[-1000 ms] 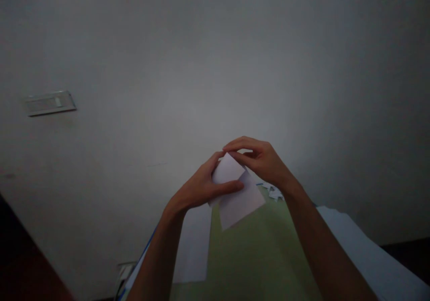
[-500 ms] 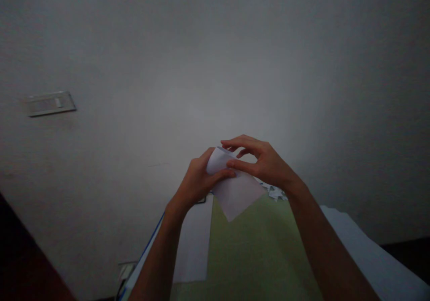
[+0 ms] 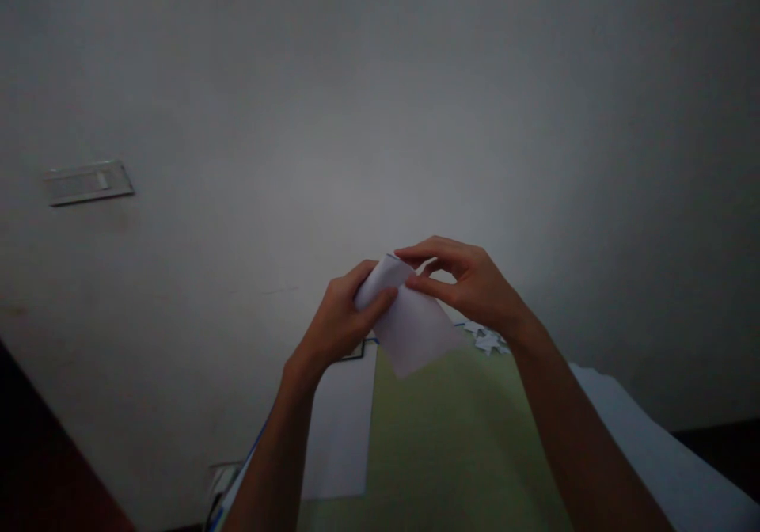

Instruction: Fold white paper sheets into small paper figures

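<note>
Held up above the table is a white sheet of paper, its upper part folded or curled over and one corner pointing down. My left hand grips it from the left, with the thumb lying across the front and the fingers hidden behind. At the upper right edge, my right hand pinches the paper between thumb and fingertips. A larger white sheet lies on the table below my left arm, and a dark-edged flat object shows partly at its top.
The table has a green surface. Several small white folded paper pieces lie heaped at its far right. White sheeting spreads along the right side. Behind stands a plain wall with a switch plate at left.
The upper fold of the paper looks narrower and flatter now. My left thumb has slid up and left on it, and the lower corner has risen slightly. My right hand has shifted slightly right.
</note>
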A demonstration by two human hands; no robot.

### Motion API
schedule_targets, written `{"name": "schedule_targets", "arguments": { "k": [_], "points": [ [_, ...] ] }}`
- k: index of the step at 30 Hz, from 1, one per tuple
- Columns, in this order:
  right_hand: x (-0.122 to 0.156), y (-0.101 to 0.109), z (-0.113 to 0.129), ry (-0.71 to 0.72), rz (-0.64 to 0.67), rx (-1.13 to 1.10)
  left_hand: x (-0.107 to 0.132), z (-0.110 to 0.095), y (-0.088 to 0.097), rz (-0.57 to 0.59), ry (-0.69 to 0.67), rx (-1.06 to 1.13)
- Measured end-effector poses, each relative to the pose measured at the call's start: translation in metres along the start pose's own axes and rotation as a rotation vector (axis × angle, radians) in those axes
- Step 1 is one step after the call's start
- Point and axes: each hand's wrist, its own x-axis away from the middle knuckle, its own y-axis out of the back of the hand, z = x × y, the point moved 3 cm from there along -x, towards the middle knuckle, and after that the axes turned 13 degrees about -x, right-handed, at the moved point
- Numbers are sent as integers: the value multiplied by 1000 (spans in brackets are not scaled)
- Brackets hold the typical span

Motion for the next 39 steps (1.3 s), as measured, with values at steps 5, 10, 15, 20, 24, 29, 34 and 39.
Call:
{"name": "schedule_targets", "arguments": {
  "k": [5, 10, 15, 20, 24, 29, 34, 39],
  "points": [
    [0, 0, -3, -55, -22, 13, -1, 2, -1, -1, -14, -2],
    [0, -1, -1, -34, -26, 32, -1, 3, -3, -9, -29, -26],
    [1, 2, -3, -26, -43, 31, -1, 7, -3, 20, -68, -34],
    [2, 2, -5, -34, -40, -25, 0, 8, -2, 30, -102, -38],
    [1, 0, -2, -5, -41, -17, -1, 5, -1, 12, -115, -69],
    [0, -2, 4, 68, -22, 70, -3, 3, 0, -13, -152, -82],
    [-2, -4, 12, 156, -17, 160, -4, 5, -2, -41, -147, -87],
    [-3, -5, 16, 207, -39, 223, -5, 5, -1, -58, -146, -76]
  ]
}}
